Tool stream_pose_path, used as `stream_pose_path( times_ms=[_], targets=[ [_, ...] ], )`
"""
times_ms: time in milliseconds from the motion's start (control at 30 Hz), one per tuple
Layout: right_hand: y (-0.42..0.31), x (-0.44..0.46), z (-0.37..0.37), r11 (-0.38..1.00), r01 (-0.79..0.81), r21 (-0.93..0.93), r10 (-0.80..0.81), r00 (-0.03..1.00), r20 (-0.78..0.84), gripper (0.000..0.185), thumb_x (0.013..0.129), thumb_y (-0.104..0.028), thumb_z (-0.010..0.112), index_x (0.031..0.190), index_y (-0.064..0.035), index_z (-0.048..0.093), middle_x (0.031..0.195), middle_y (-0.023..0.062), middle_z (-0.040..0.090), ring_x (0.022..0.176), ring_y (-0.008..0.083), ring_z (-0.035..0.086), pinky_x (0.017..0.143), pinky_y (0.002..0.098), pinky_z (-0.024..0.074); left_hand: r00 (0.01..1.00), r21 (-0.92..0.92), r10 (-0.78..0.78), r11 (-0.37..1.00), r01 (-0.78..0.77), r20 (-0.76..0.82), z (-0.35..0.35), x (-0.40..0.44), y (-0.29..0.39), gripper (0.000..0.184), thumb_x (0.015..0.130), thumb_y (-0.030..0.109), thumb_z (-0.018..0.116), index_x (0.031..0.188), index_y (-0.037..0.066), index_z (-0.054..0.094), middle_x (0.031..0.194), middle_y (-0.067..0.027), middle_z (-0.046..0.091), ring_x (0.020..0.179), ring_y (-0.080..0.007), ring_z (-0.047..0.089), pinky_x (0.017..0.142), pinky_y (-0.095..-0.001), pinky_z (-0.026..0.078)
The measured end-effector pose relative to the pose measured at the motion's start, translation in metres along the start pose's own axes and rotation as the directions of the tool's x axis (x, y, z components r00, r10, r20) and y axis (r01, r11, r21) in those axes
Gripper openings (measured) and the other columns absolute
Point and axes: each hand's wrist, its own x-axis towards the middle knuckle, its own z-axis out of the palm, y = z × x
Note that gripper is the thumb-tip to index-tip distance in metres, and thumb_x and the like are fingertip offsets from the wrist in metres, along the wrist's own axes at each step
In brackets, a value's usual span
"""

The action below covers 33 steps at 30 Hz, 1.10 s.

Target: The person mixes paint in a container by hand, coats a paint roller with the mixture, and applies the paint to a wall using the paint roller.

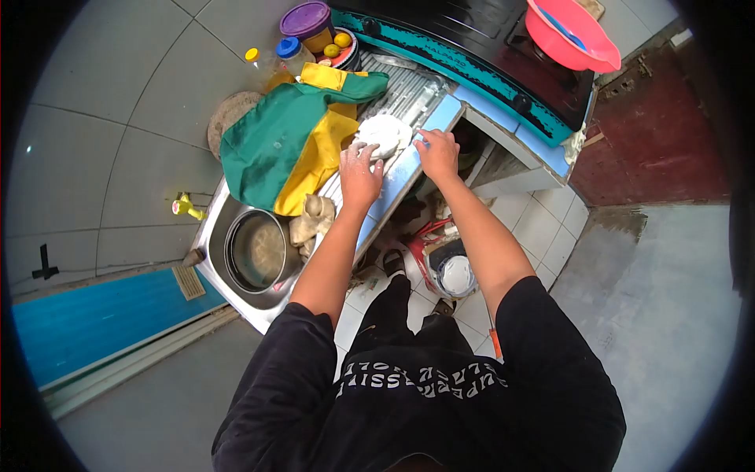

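A lump of white dough (384, 135) lies on the ridged metal drainboard (405, 93) beside the stove. My left hand (362, 171) rests against the near left side of the dough, fingers spread and dusted white. To the right of the dough is my right hand (438, 153), its fingers bent over the blue-tiled counter edge (442, 112); a small gap seems to part it from the dough. Whether its fingertips hold anything is too small to tell. A green and yellow cloth (275, 141) lies just left of the dough.
A metal sink (226, 211) holds a round pot (258, 250), with a beige rag (312, 220) beside it. Jars and a purple-lidded tub (305, 19) stand at the back. The stove (472, 47) bears a pink basin (568, 38). A bucket (456, 275) is below.
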Motion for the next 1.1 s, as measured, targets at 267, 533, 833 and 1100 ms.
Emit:
stream_pose_path(
  times_ms=[267, 533, 833, 1100],
  targets=[
    [-0.005, 0.029, 0.03, 0.999, 0.046, -0.012, -0.046, 0.998, -0.038, 0.012, 0.09, -0.021, 0.07, 0.097, -0.0122, 0.076, 0.101, 0.0041, 0.073, 0.102, 0.0296, 0.06, 0.092, 0.0487, 0.0438, 0.981, 0.288, 0.03, 0.954, -0.085, 0.19, 0.002, 0.039, -0.032, 0.026, 0.078, 0.024, 0.078, 0.103, 0.018, 0.074, 0.116, -0.0036, 0.063, 0.113, -0.0304, 0.053, 0.085, -0.0446, 0.046],
    [-0.048, 0.032, -0.009, 0.945, -0.081, 0.316, 0.123, 0.985, -0.117, 0.014, 0.091, -0.016, 0.068, 0.098, -0.0042, 0.072, 0.098, 0.0132, 0.072, 0.097, 0.0329, 0.064, 0.087, 0.0435, 0.0499, 1.0, -0.022, 0.02, 1.0, -0.02, -0.004, 0.003, 0.052, -0.035, 0.016, 0.082, 0.021, 0.076, 0.096, 0.013, 0.074, 0.1, -0.009, 0.067, 0.103, -0.0352, 0.059, 0.088, -0.0476, 0.048],
    [-0.072, 0.04, 0.007, 0.896, -0.237, 0.376, 0.262, 0.965, -0.015, 0.018, 0.092, -0.017, 0.069, 0.1, -0.0013, 0.073, 0.09, 0.0151, 0.073, 0.086, 0.0286, 0.07, 0.081, 0.0388, 0.0534, 0.946, -0.041, -0.274, 0.958, 0.285, 0.175, -0.005, 0.051, -0.05, 0.016, 0.084, 0.018, 0.075, 0.098, 0.01, 0.072, 0.103, -0.0114, 0.063, 0.099, -0.0349, 0.063, 0.084, -0.0453, 0.051],
    [-0.046, 0.037, 0.054, 0.855, -0.307, 0.419, 0.334, 0.942, 0.01, 0.014, 0.091, -0.018, 0.069, 0.096, -0.0053, 0.073, 0.083, 0.0116, 0.073, 0.077, 0.0243, 0.071, 0.075, 0.036, 0.0533, 0.937, -0.049, -0.288, 0.952, 0.303, 0.197, -0.001, 0.051, -0.054, 0.018, 0.084, 0.019, 0.074, 0.101, 0.012, 0.073, 0.106, -0.0138, 0.065, 0.101, -0.0351, 0.064, 0.085, -0.045, 0.052]
  ],
)
